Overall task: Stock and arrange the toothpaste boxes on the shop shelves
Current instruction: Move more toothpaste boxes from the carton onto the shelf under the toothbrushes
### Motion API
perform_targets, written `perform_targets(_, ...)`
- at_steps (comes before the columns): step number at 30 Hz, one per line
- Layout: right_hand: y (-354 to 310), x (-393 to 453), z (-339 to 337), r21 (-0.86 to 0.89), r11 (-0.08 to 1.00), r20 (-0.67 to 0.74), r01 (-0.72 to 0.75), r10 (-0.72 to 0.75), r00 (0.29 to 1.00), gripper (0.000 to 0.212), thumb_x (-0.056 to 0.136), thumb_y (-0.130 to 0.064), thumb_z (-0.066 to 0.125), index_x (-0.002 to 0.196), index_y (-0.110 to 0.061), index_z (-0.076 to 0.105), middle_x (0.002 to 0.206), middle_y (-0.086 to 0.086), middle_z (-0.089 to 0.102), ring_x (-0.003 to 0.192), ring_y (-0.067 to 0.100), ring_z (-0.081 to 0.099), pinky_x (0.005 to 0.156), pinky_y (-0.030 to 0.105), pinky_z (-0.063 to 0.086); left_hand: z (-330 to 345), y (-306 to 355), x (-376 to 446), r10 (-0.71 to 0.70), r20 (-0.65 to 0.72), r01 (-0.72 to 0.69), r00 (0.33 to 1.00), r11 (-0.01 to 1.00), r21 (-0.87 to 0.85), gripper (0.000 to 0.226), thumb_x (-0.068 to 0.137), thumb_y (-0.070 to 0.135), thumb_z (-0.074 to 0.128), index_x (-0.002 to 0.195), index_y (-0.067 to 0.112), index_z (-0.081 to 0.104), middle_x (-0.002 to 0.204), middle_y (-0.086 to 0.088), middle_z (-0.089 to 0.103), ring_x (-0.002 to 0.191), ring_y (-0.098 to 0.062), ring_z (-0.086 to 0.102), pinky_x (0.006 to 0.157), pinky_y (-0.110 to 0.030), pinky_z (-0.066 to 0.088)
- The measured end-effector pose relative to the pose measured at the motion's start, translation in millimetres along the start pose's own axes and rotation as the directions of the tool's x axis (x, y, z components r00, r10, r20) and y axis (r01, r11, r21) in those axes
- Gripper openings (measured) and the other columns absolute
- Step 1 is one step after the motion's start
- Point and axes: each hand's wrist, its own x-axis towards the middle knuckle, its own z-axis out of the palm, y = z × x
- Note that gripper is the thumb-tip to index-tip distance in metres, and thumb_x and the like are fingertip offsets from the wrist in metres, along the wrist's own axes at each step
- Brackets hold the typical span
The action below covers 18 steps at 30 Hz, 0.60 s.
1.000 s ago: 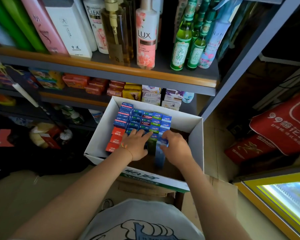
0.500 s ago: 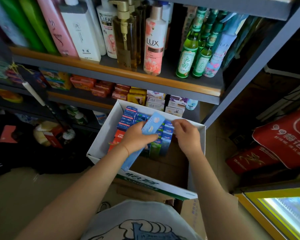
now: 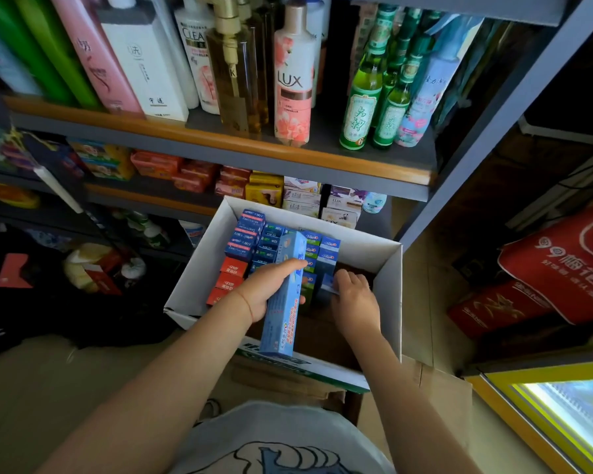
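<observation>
Fingers (image 3: pixel 290 266) of left hand (image 3: pixel 264 292) wrapped round a light-blue toothpaste box (image 3: pixel 286 295), lifted above the white carton (image 3: pixel 389 278). Right hand (image 3: pixel 355 299), at 3 o'clock of it, pinches another box (image 3: pixel 329 283) standing among the packed rows (image 3: pixel 254 244).

Both bare forearms reach forward over the open carton (image 3: pixel 389 278). The left hand (image 3: pixel 266 290) grips a long box (image 3: pixel 285 299) above the carton's near side, fingers curled over its top. The right hand (image 3: pixel 355 301) (knuckles up) dips inside, its fingertips hidden.
</observation>
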Motion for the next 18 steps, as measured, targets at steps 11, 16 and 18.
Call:
perform_targets(11,-8.5,31.5,-93.1,0.547,0.827,0.028,-0.131,0.138,0.99,0.011,0.093,-0.02,0.065,0.103,-0.023,0.065,0.096,0.0,0.065,0.085,0.013,0.063,0.075,0.029,0.055,-1.5,7.8,-0.7,-0.001,0.012,0.001,1.0,0.999,-0.032,0.051,0.081,0.055,0.068,0.116,0.018,0.064,0.101,-0.009,0.075,0.068,-0.016,0.067,0.072,-0.033,0.054)
perform_targets(16,-28.4,47.1,-122.7,0.879,0.388,0.195,-0.277,0.237,0.952,0.016,0.1,-0.022,0.055,0.102,-0.01,0.065,0.096,0.009,0.072,0.077,0.013,0.071,0.061,0.027,0.059,-4.4,11.6,0.7,0.0,0.04,0.006,0.999,0.988,-0.152,0.042,0.088,0.05,0.064,0.108,0.014,0.07,0.109,-0.013,0.073,0.092,-0.028,0.068,0.094,-0.047,0.054)
perform_targets(18,-38.6,51.6,-118.7,0.893,0.312,0.267,-0.325,0.215,0.939,0.018,0.1,-0.023,0.056,0.099,-0.009,0.066,0.092,0.01,0.072,0.078,0.018,0.071,0.066,0.031,0.06,-2.9,14.3,-3.2,-0.001,0.072,0.017,0.997,0.976,-0.217,0.042,0.091,0.049,0.062,0.113,0.014,0.069,0.111,-0.013,0.073,0.094,-0.028,0.069,0.089,-0.045,0.056)
